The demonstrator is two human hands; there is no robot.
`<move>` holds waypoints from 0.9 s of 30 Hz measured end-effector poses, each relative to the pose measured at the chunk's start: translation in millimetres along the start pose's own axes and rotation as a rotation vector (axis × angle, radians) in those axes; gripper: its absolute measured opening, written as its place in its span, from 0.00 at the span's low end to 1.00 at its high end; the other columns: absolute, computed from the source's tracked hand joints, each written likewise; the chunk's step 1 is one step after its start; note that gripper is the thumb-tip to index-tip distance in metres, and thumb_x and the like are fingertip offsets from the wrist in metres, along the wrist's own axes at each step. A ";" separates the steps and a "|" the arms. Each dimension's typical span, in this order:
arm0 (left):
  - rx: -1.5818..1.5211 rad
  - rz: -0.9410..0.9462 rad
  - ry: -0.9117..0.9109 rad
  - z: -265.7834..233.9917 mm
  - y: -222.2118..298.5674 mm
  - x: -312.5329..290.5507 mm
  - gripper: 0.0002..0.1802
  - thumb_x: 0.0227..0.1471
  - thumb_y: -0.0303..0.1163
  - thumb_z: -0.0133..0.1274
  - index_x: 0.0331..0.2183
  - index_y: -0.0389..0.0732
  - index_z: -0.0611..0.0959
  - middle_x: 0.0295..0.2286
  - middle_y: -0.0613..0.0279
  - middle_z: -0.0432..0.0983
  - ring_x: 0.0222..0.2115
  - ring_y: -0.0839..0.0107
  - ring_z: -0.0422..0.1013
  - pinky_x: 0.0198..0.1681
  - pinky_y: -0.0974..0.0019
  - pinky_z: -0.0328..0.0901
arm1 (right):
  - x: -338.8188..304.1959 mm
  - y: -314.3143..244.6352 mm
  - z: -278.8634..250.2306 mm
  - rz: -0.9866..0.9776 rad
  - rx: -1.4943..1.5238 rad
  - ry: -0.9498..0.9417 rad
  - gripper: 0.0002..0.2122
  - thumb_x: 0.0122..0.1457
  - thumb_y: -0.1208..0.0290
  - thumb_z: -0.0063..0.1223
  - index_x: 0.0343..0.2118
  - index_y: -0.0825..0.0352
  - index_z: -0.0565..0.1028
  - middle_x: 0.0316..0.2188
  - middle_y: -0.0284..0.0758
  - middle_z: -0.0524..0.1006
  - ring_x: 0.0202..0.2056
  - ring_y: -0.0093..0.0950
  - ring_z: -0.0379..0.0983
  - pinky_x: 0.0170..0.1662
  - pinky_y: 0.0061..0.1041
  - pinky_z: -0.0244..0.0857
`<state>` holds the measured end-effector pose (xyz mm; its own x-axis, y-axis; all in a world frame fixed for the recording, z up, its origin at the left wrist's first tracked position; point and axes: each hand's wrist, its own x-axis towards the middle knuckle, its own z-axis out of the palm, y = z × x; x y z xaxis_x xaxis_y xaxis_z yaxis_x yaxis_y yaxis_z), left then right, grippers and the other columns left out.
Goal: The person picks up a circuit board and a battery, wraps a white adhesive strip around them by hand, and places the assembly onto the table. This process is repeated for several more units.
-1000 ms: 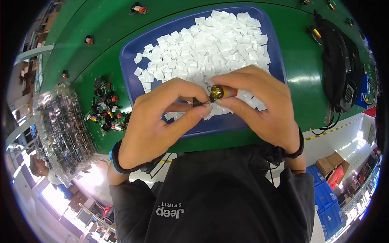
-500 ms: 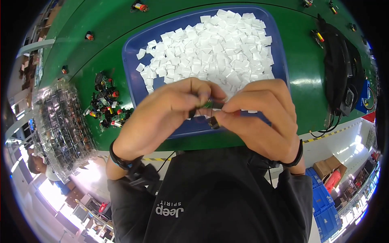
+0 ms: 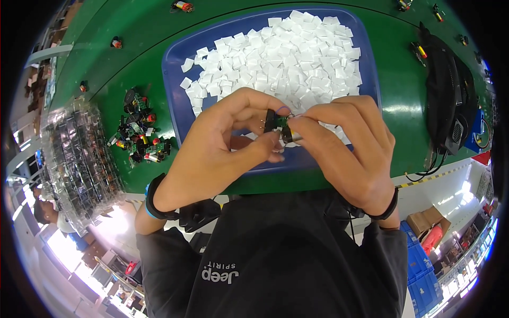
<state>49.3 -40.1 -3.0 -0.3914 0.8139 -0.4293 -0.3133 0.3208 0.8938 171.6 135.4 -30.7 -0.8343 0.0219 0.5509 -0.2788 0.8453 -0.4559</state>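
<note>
Over the near edge of a blue tray (image 3: pixel 170 79), both hands meet on a small circuit board assembly (image 3: pixel 282 122). It has a green board, a black part on its left, thin wires and a small cylinder with a yellowish band. My left hand (image 3: pixel 209 146) grips the black part between thumb and fingers. From the other side, my right hand (image 3: pixel 352 146) pinches the assembly near the wires and cylinder; its fingertips hide some of it. Behind the hands, many small white paper-like squares (image 3: pixel 286 58) fill the tray in a loose heap.
Left of the tray lies a pile of similar assemblies (image 3: pixel 140 132), beside stacked clear plastic trays (image 3: pixel 79 153). Single assemblies (image 3: pixel 183 6) dot the green table (image 3: pixel 400 122). A black bag (image 3: pixel 448 90) rests at right, blue crates (image 3: pixel 424 265) below. Another person (image 3: pixel 47 212) is at far left.
The assembly has been turned and raised slightly, so its green board and black part show better. My left hand has rolled over, thumb now nearer me; the right fingers have shifted slightly along it.
</note>
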 end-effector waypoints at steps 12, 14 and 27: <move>0.036 -0.015 0.054 1.5 1.9 -3.7 0.20 0.55 0.17 0.56 0.48 0.33 0.69 0.41 0.53 0.78 0.35 0.72 0.77 0.38 0.70 0.75 | 1.2 -4.2 7.1 -0.038 -0.088 0.075 0.21 0.29 0.81 0.62 0.34 0.68 0.82 0.32 0.33 0.75 0.32 0.32 0.72 0.30 0.25 0.68; -0.058 0.063 0.094 3.3 -3.6 -1.0 0.20 0.54 0.15 0.54 0.49 0.30 0.70 0.41 0.48 0.79 0.35 0.67 0.79 0.35 0.67 0.77 | 4.9 -7.4 5.4 -0.022 -0.057 0.090 0.20 0.30 0.81 0.63 0.35 0.68 0.82 0.32 0.34 0.75 0.32 0.31 0.72 0.29 0.24 0.68; 0.097 0.479 0.129 0.5 -16.7 1.1 0.19 0.55 0.17 0.57 0.49 0.26 0.76 0.48 0.42 0.76 0.42 0.65 0.78 0.42 0.67 0.77 | -1.6 -11.5 -3.4 0.422 0.557 0.060 0.14 0.46 0.78 0.71 0.35 0.73 0.78 0.30 0.38 0.79 0.24 0.20 0.72 0.26 0.17 0.63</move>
<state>54.6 -44.3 -18.4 -0.5772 0.8162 0.0254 0.0071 -0.0260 0.9996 177.7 127.5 -24.0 -0.9016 0.3307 0.2787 -0.1528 0.3592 -0.9207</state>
